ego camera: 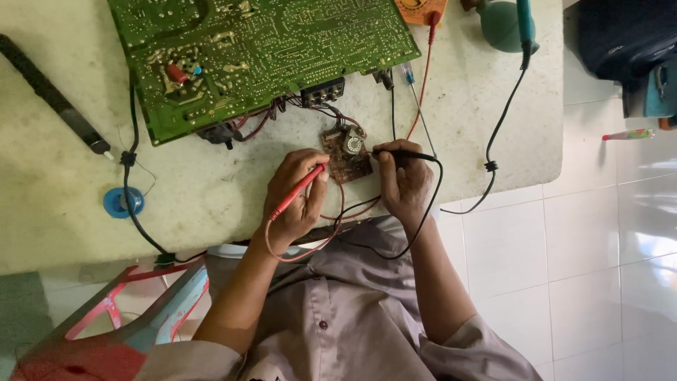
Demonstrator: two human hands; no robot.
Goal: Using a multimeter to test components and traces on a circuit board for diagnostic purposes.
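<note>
My left hand grips a red test probe, its tip pointing at a small brown circuit board on the pale worktop. My right hand holds a black test probe whose tip touches the same small board from the right. The small board carries a round grey part and connects by red and dark wires to a large green circuit board lying further back. Red and black leads loop down from both probes over my lap.
A black pen-like tool lies at the left. A blue solder spool sits by a black cable. A green bulb blower and an orange meter stand at the back. The worktop's edge meets white floor tiles.
</note>
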